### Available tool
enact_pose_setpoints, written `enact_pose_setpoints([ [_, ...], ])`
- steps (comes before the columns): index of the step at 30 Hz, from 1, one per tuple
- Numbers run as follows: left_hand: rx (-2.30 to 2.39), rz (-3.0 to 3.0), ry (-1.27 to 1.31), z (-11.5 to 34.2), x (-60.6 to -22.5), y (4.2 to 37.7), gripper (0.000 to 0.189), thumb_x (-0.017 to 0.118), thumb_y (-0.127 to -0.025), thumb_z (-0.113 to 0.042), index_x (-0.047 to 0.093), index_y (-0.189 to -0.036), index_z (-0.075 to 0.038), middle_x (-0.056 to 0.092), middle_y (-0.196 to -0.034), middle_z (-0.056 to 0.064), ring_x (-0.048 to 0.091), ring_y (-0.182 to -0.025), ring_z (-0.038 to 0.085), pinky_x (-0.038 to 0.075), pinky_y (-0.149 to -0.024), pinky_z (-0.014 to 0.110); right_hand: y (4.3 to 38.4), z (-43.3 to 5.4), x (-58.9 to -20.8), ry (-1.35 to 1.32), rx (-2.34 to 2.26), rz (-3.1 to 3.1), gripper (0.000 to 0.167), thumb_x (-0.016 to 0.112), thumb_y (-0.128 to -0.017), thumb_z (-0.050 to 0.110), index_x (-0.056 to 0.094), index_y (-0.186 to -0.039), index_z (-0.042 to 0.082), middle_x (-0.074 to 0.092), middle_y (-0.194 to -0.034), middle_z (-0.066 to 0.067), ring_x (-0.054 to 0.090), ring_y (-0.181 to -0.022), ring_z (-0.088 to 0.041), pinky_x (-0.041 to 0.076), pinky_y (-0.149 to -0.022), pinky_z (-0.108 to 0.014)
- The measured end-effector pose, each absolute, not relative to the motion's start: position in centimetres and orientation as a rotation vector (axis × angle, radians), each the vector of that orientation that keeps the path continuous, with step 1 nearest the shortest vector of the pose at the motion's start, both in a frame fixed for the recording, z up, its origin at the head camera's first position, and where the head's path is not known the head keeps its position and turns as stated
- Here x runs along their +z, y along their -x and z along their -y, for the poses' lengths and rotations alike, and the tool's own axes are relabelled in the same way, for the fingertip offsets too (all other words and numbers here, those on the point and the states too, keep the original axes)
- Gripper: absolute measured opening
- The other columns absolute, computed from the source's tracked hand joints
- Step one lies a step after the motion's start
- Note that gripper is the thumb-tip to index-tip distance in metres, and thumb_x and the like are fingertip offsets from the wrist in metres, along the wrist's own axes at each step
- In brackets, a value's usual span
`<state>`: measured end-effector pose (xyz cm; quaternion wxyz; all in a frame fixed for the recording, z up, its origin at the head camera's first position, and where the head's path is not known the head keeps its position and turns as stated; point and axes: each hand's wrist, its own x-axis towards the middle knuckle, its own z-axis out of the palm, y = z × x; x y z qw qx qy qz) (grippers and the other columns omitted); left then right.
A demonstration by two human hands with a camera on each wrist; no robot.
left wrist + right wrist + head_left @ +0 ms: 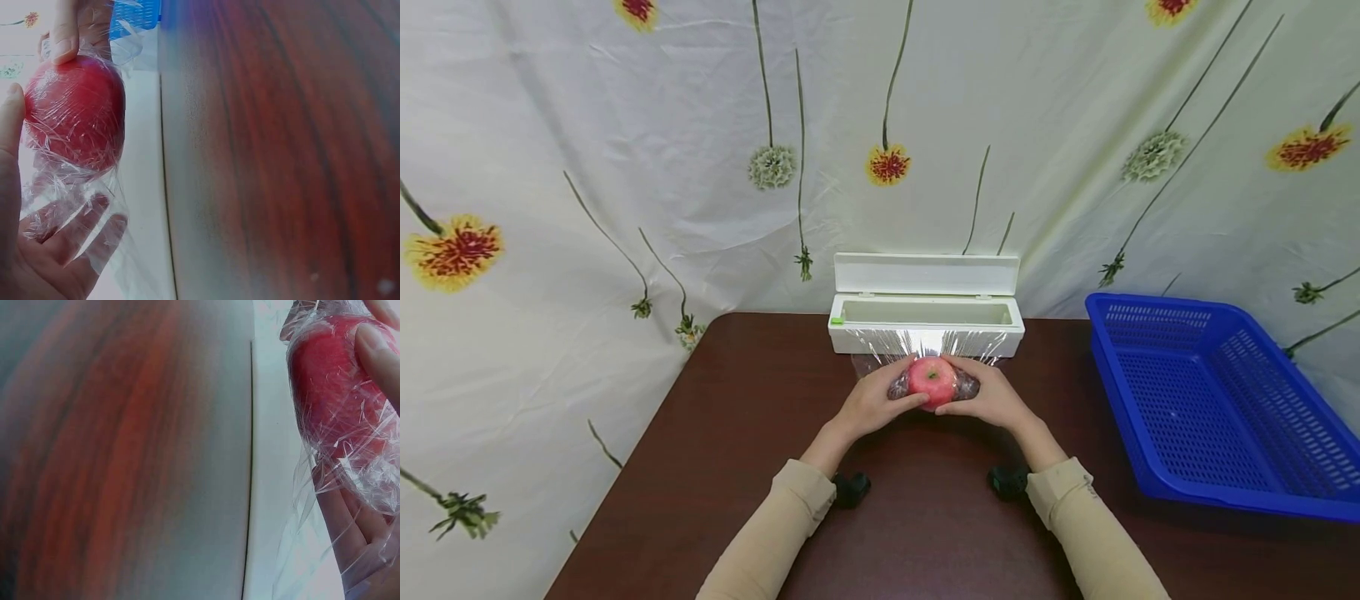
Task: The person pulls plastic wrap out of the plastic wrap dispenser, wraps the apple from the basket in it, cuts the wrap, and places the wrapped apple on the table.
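Between both hands is a red apple [932, 379] with clear plastic wrap around it. My left hand [876, 400] holds the apple's left side, thumb at the near edge and fingers toward the back. From the other side my right hand [992, 396] grips it in the same way. Crinkled plastic wrap [69, 187] bunches beside the apple in the left wrist view, over several fingers. A sheet of film [928, 342] runs from the apple to the front of a white wrap box [842, 337], whose lid [925, 275] stands raised. The right wrist view shows the film-covered apple [337, 375] too.
A blue plastic basket [1157, 299] stands at the right of the dark brown table [730, 417]. Behind the table hangs a white flowered cloth [700, 125]. Dark wrist cameras [852, 490] sit under both forearms.
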<state>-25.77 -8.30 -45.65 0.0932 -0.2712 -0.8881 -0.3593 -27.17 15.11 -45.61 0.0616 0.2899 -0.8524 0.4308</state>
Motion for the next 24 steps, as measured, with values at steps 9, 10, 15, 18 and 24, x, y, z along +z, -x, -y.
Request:
enact_pose_setpoints([
  [9, -1.007, 2.524, 0.936, 8.7, -45.5, 25.5, 0.090, 0.085, -0.063, -0.043, 0.045, -0.139, -0.016, 0.042, -0.143, 0.012, 0.039, -0.130, 0.026, 0.035, -0.102, 0.051, 27.3, -15.2, -45.1, -0.876, 1.294, 2.594, 0.079, 0.087, -0.064, 0.035, 0.056, -0.131, 0.010, 0.061, -0.122, -0.007, 0.058, -0.105, -0.021, 0.048, -0.089, -0.043],
  [10, -1.007, 2.512, 0.952, 8.6, -45.5, 25.5, 0.089, 0.086, -0.063, -0.040, 0.046, -0.139, -0.016, 0.043, -0.142, 0.012, 0.039, -0.130, 0.026, 0.035, -0.102, 0.050, 27.3, -15.2, -45.0, -0.874, 1.295, 2.601, 0.079, 0.087, -0.064, 0.036, 0.055, -0.131, 0.011, 0.061, -0.121, -0.006, 0.058, -0.105, -0.021, 0.048, -0.089, -0.043],
  [15, -1.011, 2.491, 0.986, 8.3, -45.4, 25.6, 0.083, 0.086, -0.067, -0.030, 0.045, -0.137, -0.014, 0.047, -0.137, 0.010, 0.042, -0.127, 0.021, 0.038, -0.101, 0.045, 27.3, -15.3, -44.7, -0.856, 1.319, 2.643, 0.078, 0.086, -0.065, 0.039, 0.055, -0.132, 0.015, 0.061, -0.121, -0.003, 0.057, -0.105, -0.019, 0.049, -0.089, -0.040],
  [18, -1.021, 2.498, 0.987, 8.2, -45.3, 25.6, 0.079, 0.084, -0.070, -0.031, 0.045, -0.137, -0.015, 0.049, -0.135, 0.006, 0.045, -0.123, 0.018, 0.040, -0.101, 0.040, 27.3, -15.3, -44.5, -0.858, 1.332, 2.653, 0.077, 0.085, -0.065, 0.040, 0.055, -0.132, 0.016, 0.061, -0.121, -0.002, 0.057, -0.104, -0.018, 0.050, -0.087, -0.039],
  [24, -1.065, 2.467, 0.983, 8.2, -45.2, 25.6, 0.077, 0.083, -0.071, -0.034, 0.047, -0.137, -0.017, 0.052, -0.132, 0.001, 0.048, -0.121, 0.015, 0.041, -0.099, 0.037, 27.2, -15.5, -44.2, -0.883, 1.364, 2.641, 0.075, 0.085, -0.066, 0.038, 0.055, -0.132, 0.018, 0.062, -0.119, -0.001, 0.058, -0.101, -0.017, 0.051, -0.084, -0.036],
])
